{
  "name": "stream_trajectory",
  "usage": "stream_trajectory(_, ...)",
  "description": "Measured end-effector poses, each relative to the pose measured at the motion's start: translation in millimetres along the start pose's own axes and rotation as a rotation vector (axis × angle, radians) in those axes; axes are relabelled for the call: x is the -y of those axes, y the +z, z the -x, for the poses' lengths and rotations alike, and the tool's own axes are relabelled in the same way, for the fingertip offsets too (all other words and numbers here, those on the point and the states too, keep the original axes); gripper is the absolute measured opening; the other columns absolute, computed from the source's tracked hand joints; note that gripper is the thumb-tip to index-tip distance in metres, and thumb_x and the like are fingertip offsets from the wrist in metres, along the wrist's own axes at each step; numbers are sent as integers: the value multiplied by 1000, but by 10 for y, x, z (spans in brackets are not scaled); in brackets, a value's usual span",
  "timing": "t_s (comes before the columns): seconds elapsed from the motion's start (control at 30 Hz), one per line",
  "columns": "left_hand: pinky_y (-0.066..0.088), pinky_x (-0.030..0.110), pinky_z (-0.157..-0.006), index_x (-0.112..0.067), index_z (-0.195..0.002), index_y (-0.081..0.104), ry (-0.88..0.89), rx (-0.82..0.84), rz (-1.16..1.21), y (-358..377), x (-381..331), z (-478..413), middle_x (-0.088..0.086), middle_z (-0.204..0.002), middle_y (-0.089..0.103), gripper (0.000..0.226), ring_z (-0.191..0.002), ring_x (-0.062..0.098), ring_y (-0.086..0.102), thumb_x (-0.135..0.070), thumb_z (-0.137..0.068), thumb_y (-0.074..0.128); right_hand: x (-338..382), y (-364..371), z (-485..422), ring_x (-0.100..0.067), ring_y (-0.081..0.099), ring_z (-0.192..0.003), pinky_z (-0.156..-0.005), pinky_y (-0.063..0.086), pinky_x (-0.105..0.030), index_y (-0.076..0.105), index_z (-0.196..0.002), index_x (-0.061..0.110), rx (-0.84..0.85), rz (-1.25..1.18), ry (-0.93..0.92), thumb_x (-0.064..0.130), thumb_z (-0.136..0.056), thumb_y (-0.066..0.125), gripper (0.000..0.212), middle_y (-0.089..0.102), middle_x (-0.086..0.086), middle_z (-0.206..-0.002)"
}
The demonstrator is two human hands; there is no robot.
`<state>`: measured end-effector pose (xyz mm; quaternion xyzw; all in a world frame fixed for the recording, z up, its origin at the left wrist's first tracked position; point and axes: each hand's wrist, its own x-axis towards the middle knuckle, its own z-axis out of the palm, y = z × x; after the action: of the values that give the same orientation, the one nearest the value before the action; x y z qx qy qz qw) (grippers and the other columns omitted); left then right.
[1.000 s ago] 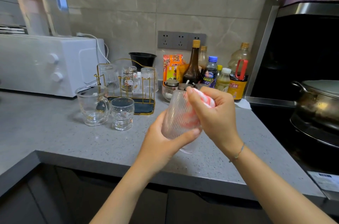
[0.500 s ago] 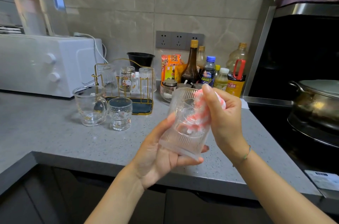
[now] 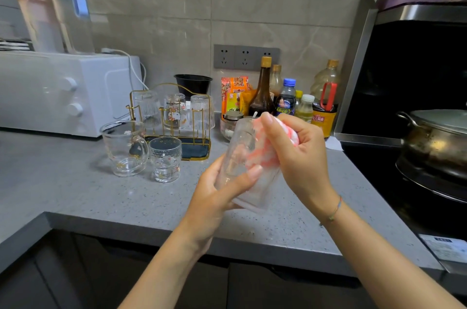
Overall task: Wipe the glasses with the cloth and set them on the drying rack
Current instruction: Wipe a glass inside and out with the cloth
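Both hands are occupied: the left hand (image 3: pixel 217 197) has its grip wrapped round the lower body of a ribbed glass (image 3: pixel 242 169), held tilted above the bench (image 3: pixel 101 197), and the right hand (image 3: pixel 298 157) has its grip bunched on a pink-and-white cloth (image 3: pixel 262 154) pushed into the glass's mouth. The step in hand looks like wiping the inside. To do it well, the left hand should stay low on the wall and turn the glass against the cloth, while the right hand's fingers press the cloth down to the base, not just the rim; squeezing thin glass hard risks a slip or crack. Behind, the gold wire drying rack (image 3: pixel 177 116) already carries three upturned glasses, with a mug (image 3: pixel 123 149) and a small glass (image 3: pixel 165 159) standing just in front of it, seemingly waiting. As for writing, the rack's middle glass shows a cartoon cat and a line of letters too small to read; the sauce bottles' (image 3: pixel 285 99) labels are likewise illegible.
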<state>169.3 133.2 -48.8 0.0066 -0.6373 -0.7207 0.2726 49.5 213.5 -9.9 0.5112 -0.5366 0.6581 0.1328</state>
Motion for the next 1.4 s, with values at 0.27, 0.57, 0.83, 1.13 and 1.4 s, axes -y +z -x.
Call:
stream_trajectory(0.27,60,36,-60,-11,-117,68,-295,200,607,-23,35,-21,17,-113,68,72,-87,37,69,-52,-60,83,-22,9,43,-4,53,-58,-52,45,-16,62,-69,5,-68,-121,91,31,-92,58,34,52,-7,-62)
stream_trajectory(0.57,49,10,-76,-39,-120,56,38,-60,-308,-2,-2,-66,-22,-109,69,66,-101,-4,64,-62,-59,68,-62,-22,-17,-14,45,-54,-48,37,-20,57,-61,-4,-62,12,77,31,-86,60,43,47,-7,-54)
stream_trajectory(0.83,57,26,-67,-20,-115,68,8,-76,-19,-6,-31,-45,3,-109,72,59,-97,15,70,-50,-64,69,2,10,-59,-36,48,-57,-48,40,-34,56,-70,-17,-33,-18,27,34,-87,60,54,51,-26,-63)
stream_trajectory(1.13,61,33,-60,-13,-126,63,-405,262,809,-73,-5,-33,15,-128,59,65,-81,29,69,-60,-82,56,-31,64,13,-15,55,-65,-55,48,-22,64,-75,-3,-84,-158,146,38,-87,57,43,55,-22,-74)
stream_trajectory(1.4,57,23,-74,-32,-119,62,-101,-27,-117,-78,-43,-75,-11,-110,72,58,-102,6,68,-63,-70,63,-43,26,4,0,50,-51,-47,39,-10,61,-60,12,-54,-30,115,24,-86,60,29,53,9,-52)
